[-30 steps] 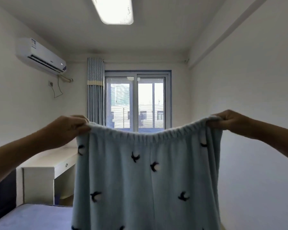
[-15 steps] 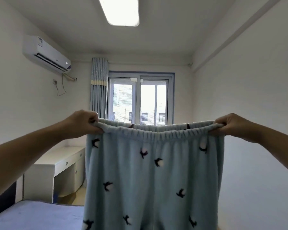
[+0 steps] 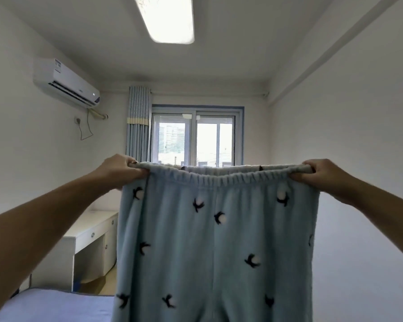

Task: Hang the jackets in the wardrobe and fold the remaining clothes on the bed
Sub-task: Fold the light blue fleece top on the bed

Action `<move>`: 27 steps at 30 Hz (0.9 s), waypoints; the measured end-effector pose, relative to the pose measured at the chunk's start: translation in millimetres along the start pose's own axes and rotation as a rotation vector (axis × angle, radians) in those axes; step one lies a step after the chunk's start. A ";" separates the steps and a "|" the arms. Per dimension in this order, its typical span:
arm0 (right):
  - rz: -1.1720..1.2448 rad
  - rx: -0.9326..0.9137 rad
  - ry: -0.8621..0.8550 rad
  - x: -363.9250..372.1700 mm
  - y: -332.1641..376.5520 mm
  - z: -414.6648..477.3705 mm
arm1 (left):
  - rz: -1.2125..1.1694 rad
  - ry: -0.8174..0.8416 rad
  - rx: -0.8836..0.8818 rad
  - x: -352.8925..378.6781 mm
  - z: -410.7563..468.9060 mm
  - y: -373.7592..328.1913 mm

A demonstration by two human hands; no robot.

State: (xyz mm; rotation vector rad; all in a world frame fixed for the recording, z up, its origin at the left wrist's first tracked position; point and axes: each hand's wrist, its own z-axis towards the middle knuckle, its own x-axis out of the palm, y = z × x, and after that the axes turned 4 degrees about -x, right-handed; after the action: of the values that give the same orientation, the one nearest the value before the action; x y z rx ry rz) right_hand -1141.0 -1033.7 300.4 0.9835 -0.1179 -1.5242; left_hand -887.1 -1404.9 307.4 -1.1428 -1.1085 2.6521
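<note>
**foldnoob:** So at that point the left hand (image 3: 121, 169) was curled tight round one end of the waistband (image 3: 219, 178) and the right hand (image 3: 316, 174) gripped the other end, fingers over the top. Both were clamped on the fabric, arms out, well apart. Was that a decent start?

**laundrydad:** Yeah, pretty much. The pale blue fleece trousers (image 3: 214, 240) hung straight down from that grip, up in the air in front of the window (image 3: 172, 140). The bed (image 3: 56, 305) was down at the lower left, and they weren't laid on it yet. The elastic was pulled nearly flat between the hands, which is what you wanted. I'd guess the step was squaring them up before the fold.

**foldnoob:** What mattered for doing it well?

**laundrydad:** Both hands level, which they roughly were. Then I'd have brought the hands together so leg landed on leg, seams matched, and only then lowered it to the mattress. Fleece looked thick and floppy, so it'd slump if one corner slipped. Fair warning: the hems ran off the bottom of the shot, so I couldn't tell if the legs hung even or twisted. The white desk (image 3: 91, 231) sat off to the left, well clear.
</note>
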 end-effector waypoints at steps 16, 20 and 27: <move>0.365 0.181 0.144 139.3 61.4 -44.8 | -0.697 0.554 -0.356 115.8 -57.0 -64.2; 0.279 0.089 0.128 137.3 66.1 -48.3 | -0.658 0.575 -0.339 106.4 -61.3 -63.4; 0.032 -0.139 0.124 138.8 79.6 -51.5 | -0.654 0.508 -0.220 101.6 -65.9 -66.9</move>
State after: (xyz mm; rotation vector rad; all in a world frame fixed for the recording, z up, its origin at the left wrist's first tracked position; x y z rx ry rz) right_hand -1030.8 -1148.1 245.5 0.9580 0.0593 -1.4188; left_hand -932.9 -1284.9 256.2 -1.1335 -1.3733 1.6711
